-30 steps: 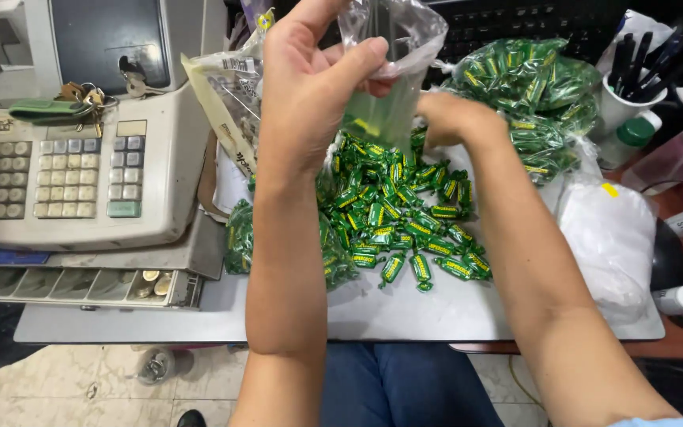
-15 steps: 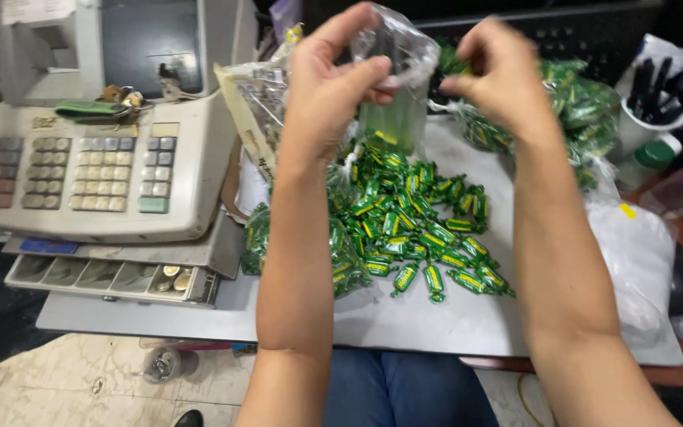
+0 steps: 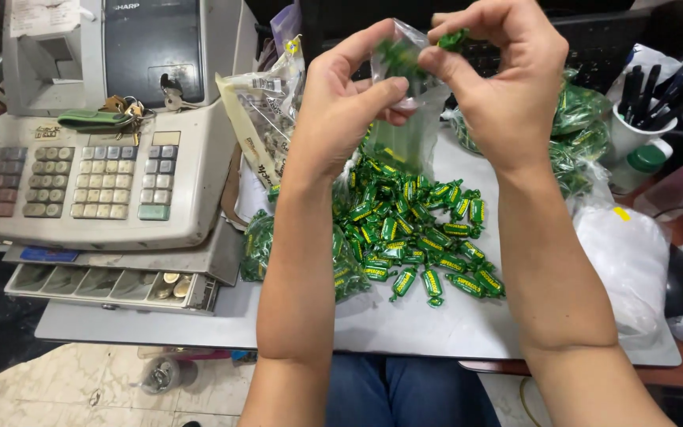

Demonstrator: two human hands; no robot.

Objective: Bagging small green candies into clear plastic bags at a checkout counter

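Note:
My left hand holds a small clear plastic bag up over the table, its mouth pinched open at the top. My right hand is beside it, fingers closed on a green wrapped candy right at the bag's mouth. A little green shows inside the bag near the top. Below both hands lies a pile of green wrapped candies on the grey table.
A cash register with keys and an open coin drawer stands at the left. A packet of sweets leans beside it. Bags of green candies, a white plastic bag, a pen cup and bottles stand at the right.
My right hand rose from the candy pile to the bag's mouth with a candy. Both hands and the bag are higher and closer together.

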